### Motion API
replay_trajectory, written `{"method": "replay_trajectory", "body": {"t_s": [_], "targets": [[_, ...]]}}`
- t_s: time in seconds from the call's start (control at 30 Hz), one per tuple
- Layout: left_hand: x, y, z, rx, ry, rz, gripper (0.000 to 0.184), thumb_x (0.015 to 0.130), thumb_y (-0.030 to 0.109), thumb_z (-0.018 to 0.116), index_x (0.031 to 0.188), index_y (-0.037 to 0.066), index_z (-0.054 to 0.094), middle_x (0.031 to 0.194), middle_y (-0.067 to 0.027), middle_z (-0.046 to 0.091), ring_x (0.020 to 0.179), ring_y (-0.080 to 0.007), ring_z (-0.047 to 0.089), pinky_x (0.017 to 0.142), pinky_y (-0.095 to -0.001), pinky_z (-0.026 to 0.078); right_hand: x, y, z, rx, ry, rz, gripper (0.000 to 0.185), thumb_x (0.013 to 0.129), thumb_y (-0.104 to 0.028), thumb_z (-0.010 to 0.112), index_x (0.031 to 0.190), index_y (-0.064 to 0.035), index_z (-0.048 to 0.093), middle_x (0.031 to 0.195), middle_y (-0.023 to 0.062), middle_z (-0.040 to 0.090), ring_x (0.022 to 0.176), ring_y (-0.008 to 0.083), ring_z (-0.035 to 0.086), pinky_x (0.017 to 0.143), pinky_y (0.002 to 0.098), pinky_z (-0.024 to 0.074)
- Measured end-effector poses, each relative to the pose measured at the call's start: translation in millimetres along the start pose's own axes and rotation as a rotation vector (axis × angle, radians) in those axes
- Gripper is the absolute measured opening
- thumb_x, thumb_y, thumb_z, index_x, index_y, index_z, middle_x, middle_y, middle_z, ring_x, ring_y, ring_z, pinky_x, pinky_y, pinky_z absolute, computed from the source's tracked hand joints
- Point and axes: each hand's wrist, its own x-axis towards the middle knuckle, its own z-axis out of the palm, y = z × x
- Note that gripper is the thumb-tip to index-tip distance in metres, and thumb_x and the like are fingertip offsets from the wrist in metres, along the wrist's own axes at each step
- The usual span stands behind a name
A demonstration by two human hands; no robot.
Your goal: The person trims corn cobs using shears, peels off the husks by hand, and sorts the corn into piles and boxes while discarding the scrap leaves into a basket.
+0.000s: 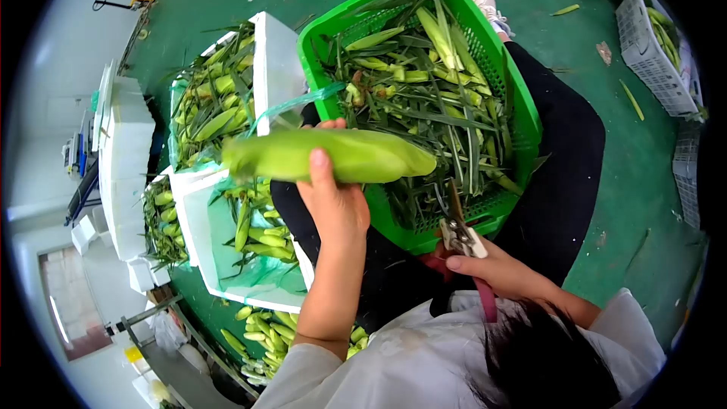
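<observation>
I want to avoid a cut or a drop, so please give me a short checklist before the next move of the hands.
1. Left hand holds the corn ear: ok.
2. Right hand holds the shears: ok.
3. Left fingers away from the blades: ok, a gap shows.
4. Corn ear wholly over the green basket: not ok, one end shows beyond it in this view.
5. Blades sharp enough: cannot tell.

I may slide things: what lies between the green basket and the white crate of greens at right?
In the head view: the person's right leg, then green floor with a brown scrap and loose leaf.
</observation>
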Motion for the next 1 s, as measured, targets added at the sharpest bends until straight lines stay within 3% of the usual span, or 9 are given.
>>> {"method": "replay_trajectory", "body": {"t_s": [0.17,0.33,0.43,0.5,0.6,0.73,0.83,0.87,1.0], "targets": [[-43.5,-32.5,7.6,-0.067,0.061,0.162,0.072,0.091,0.049,0.063,0.14,0.006,0.033,0.135,-0.0118,0.048,0.129,-0.0291,0.046,0.111,-0.051,0.037,51.4,-10.6,-8.8,-0.131,0.195,-0.271,0.069,0.081,-0.02,0.077,0.14,-0.0052,0.042,0.117,0.0072,0.054,0.107,0.015,0.052,0.092,0.0301,0.0436],[-45.8,-46.0,-8.4,-0.224,0.195,0.012,0.063,0.099,0.054,0.045,0.136,0.004,0.041,0.138,-0.0131,0.047,0.131,-0.0266,0.044,0.114,-0.0444,0.032,71.4,-19.1,-27.7,-0.626,0.354,-0.428,0.048,0.075,-0.009,0.079,0.115,-0.0004,0.053,0.09,0.0021,0.058,0.079,0.0096,0.054,0.07,0.0239,0.0468],[-24.0,-25.4,-25.6,-0.333,0.249,-0.221,0.067,0.097,0.058,0.046,0.135,0.003,0.041,0.134,-0.0135,0.051,0.126,-0.0274,0.048,0.11,-0.0437,0.036,45.4,-16.1,-32.1,-0.324,0.149,-0.195,0.036,0.076,-0.013,0.077,0.101,-0.0014,0.055,0.074,0.0025,0.056,0.059,0.0108,0.053,0.055,0.0272,0.0441],[-7.7,-13.4,-45.2,-0.495,0.353,-0.495,0.068,0.093,0.064,0.047,0.128,0.006,0.049,0.127,-0.0124,0.056,0.119,-0.0264,0.052,0.106,-0.0444,0.039,19.4,-10.4,-37.0,0.247,-0.11,-0.126,0.029,0.08,-0.014,0.069,0.104,-0.0019,0.056,0.071,0.0043,0.053,0.054,0.014,0.052,0.051,0.0273,0.0439],[-11.4,-4.1,-52.3,-0.43,0.371,-0.471,0.064,0.09,0.063,0.054,0.126,0.011,0.052,0.126,-0.0079,0.057,0.12,-0.0272,0.052,0.106,-0.0469,0.039,14.8,-38.1,-27.1,-0.192,0.153,-0.162,0.037,0.079,-0.013,0.072,0.109,-0.001,0.055,0.082,0.0087,0.063,0.067,0.0164,0.061,0.06,0.0282,0.0498],[-23.7,-6.6,-34.9,-0.218,0.246,-0.354,0.071,0.089,0.063,0.057,0.135,0.011,0.046,0.131,-0.0086,0.054,0.122,-0.027,0.05,0.107,-0.0459,0.038,41.6,-68.2,6.2,-1.167,0.373,-0.782,0.056,0.071,-0.014,0.079,0.118,-0.0025,0.052,0.102,0.0118,0.067,0.096,0.0299,0.066,0.086,0.0398,0.0504],[-31.0,3.9,-29.7,-0.232,0.185,-0.279,0.075,0.09,0.067,0.051,0.138,0.01,0.045,0.132,-0.0115,0.054,0.122,-0.0292,0.051,0.107,-0.0453,0.039,62.9,-61.0,13.0,-0.779,0.071,-0.286,0.053,0.073,-0.005,0.067,0.124,-0.0015,0.053,0.098,0.0032,0.059,0.085,0.0111,0.055,0.078,0.0278,0.0465],[-29.2,6.6,-35.4,-0.429,0.087,-0.349,0.072,0.091,0.067,0.048,0.136,0.01,0.048,0.133,-0.0119,0.054,0.123,-0.0296,0.05,0.107,-0.0465,0.039,65.8,-51.4,13.9,-0.726,0.109,-0.427,0.039,0.076,-0.007,0.068,0.113,-0.0024,0.055,0.083,-0.0004,0.052,0.074,0.0071,0.048,0.066,0.0249,0.0436],[-33.3,13.7,-52.5,-0.835,-0.14,-0.446,0.062,0.089,0.063,0.045,0.124,0.014,0.058,0.145,-0.0134,0.045,0.131,-0.0285,0.047,0.107,-0.0541,0.036,65.7,-65.7,5.7,-0.357,0.393,-0.451,0.041,0.076,-0.006,0.058,0.117,-0.0008,0.055,0.092,0.0019,0.058,0.076,0.0109,0.056,0.068,0.0246,0.0472]]}}
